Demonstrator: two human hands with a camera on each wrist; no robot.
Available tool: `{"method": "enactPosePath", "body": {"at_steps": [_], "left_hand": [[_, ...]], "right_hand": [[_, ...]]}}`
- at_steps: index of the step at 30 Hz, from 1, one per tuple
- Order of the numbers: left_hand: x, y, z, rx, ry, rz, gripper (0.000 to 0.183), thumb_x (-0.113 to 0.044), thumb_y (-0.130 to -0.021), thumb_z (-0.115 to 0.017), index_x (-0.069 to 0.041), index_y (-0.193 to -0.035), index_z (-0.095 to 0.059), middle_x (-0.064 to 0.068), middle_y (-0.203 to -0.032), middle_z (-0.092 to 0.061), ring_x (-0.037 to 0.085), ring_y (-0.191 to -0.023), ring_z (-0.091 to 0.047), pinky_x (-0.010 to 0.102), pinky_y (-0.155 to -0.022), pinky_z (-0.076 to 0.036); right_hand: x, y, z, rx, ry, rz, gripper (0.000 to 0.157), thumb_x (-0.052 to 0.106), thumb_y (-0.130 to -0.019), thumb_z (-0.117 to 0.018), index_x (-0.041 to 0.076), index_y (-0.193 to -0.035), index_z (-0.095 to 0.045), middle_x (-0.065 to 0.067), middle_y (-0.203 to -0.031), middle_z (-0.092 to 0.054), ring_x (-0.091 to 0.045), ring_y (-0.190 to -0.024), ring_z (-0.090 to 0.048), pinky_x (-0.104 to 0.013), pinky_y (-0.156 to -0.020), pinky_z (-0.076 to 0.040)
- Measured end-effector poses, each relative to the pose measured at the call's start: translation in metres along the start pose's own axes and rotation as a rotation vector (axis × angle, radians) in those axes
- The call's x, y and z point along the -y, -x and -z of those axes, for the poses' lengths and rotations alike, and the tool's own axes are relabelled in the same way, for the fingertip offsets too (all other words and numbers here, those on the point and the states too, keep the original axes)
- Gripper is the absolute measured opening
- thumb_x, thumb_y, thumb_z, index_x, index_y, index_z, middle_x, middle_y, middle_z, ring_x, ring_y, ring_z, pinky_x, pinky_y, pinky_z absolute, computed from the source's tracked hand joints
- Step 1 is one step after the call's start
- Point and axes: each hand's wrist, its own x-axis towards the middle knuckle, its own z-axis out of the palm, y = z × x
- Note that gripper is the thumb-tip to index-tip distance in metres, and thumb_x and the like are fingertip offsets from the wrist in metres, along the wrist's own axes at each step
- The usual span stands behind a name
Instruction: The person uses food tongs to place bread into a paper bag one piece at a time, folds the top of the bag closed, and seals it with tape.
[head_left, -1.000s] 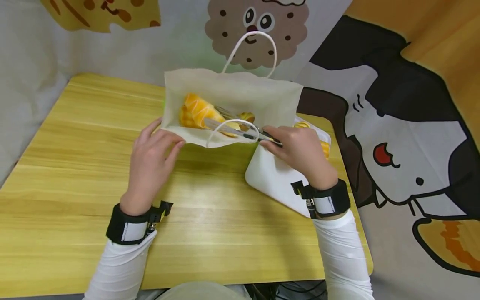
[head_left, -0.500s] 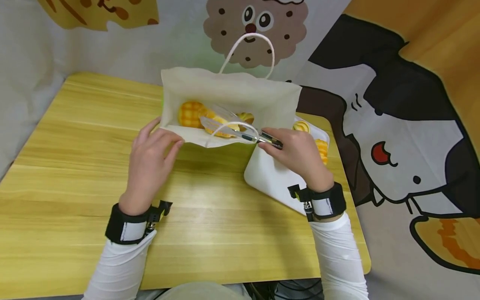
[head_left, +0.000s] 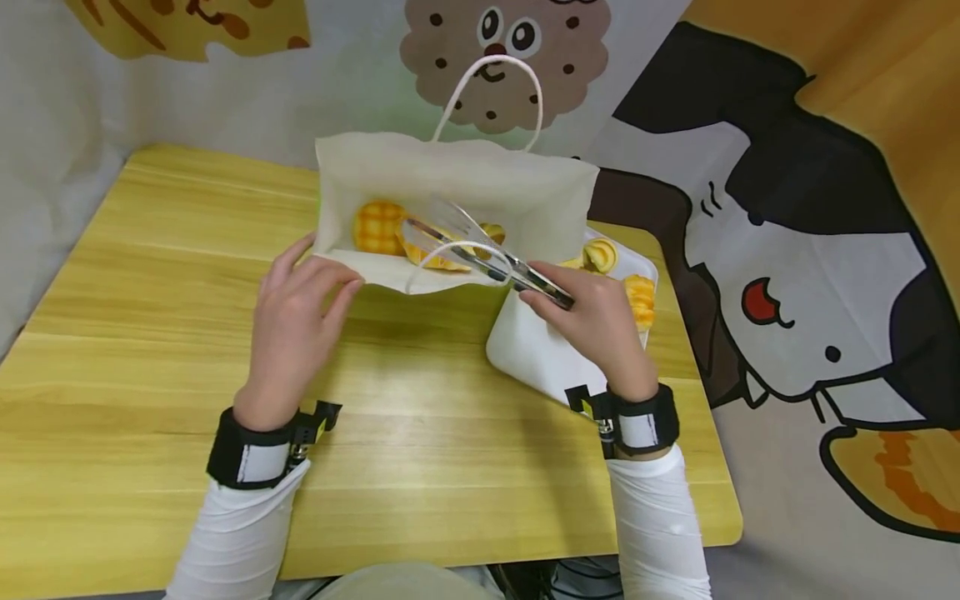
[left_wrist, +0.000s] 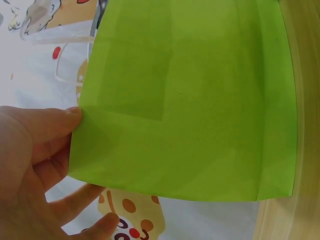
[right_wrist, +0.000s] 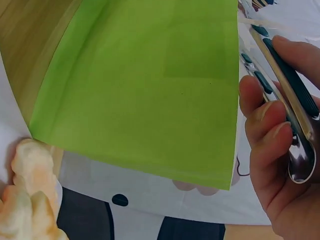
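A paper bag (head_left: 450,158), white inside and green outside (left_wrist: 200,110), stands with its mouth open. My left hand (head_left: 296,333) pinches its near left rim between thumb and fingers. In my right hand (head_left: 596,321) I grip metal tongs (right_wrist: 282,75) with dark green handle inserts. Their clear tips reach over the bag's mouth, behind the near white rope handle (head_left: 416,275), and stand apart. Inside the bag lie a round grid-topped bread (head_left: 377,227), a golden pastry (head_left: 442,263) partly behind the tongs, and a brownish piece (head_left: 492,233) at the right. Nothing shows clearly between the tips.
A white tray (head_left: 517,350) lies right of the bag, partly under my right hand. On it sit a swirled pastry (head_left: 600,255) and a ridged golden bread (head_left: 640,302). The wooden table (head_left: 165,400) meets a cartoon-printed cloth behind.
The orange pastry with white lines has dropped from the tongs into the bag, uncovering the grid-topped bread. The tongs have spread and drawn slightly back. My left hand still holds the rim.
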Motion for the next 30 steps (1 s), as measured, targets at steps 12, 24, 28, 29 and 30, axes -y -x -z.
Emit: {"method": "enactPosePath", "body": {"at_steps": [12, 24, 28, 29, 30], "left_hand": [[-0.002, -0.001, -0.001, -0.012, -0.004, 0.003, 0.010, -0.005, -0.081, -0.073, 0.003, -0.086, -0.070, 0.017, -0.093, -0.069, 0.033, -0.125, -0.043, 0.057, -0.102, -0.036], [-0.002, -0.002, -0.004, -0.021, 0.001, -0.006, 0.010, -0.005, -0.082, -0.072, 0.004, -0.085, -0.070, 0.017, -0.093, -0.070, 0.034, -0.122, -0.045, 0.053, -0.105, -0.035], [-0.002, -0.003, -0.004, -0.023, 0.008, -0.002, 0.009, -0.004, -0.082, -0.072, 0.004, -0.085, -0.070, 0.018, -0.093, -0.070, 0.034, -0.122, -0.045, 0.052, -0.106, -0.034], [-0.002, -0.004, -0.004, -0.024, 0.010, -0.002, 0.009, -0.004, -0.082, -0.072, 0.004, -0.085, -0.070, 0.018, -0.093, -0.069, 0.034, -0.122, -0.045, 0.052, -0.107, -0.034], [-0.002, -0.004, -0.004, -0.025, 0.013, -0.004, 0.009, -0.004, -0.082, -0.072, 0.004, -0.085, -0.070, 0.018, -0.092, -0.069, 0.034, -0.122, -0.045, 0.051, -0.107, -0.033]], "right_hand": [[0.002, 0.029, -0.011, -0.150, -0.105, -0.076, 0.038, 0.035, -0.085, -0.070, 0.014, -0.117, -0.069, -0.005, -0.091, -0.073, -0.009, -0.056, -0.052, -0.028, -0.048, -0.042], [0.004, 0.064, -0.026, -0.327, -0.249, -0.223, 0.037, 0.025, -0.083, -0.073, 0.015, -0.118, -0.068, -0.007, -0.099, -0.072, -0.010, -0.065, -0.059, -0.020, -0.051, -0.045], [0.005, 0.077, -0.029, -0.395, -0.331, -0.285, 0.035, 0.021, -0.084, -0.073, 0.016, -0.118, -0.068, -0.007, -0.083, -0.071, -0.009, -0.051, -0.054, -0.014, -0.042, -0.042], [0.005, 0.080, -0.030, -0.409, -0.357, -0.300, 0.035, 0.019, -0.084, -0.073, 0.015, -0.118, -0.068, -0.008, -0.079, -0.070, -0.009, -0.049, -0.053, -0.013, -0.040, -0.042], [0.005, 0.083, -0.031, -0.418, -0.380, -0.315, 0.034, 0.017, -0.084, -0.072, 0.015, -0.118, -0.068, -0.008, -0.075, -0.069, -0.009, -0.046, -0.053, -0.013, -0.039, -0.042]]}}
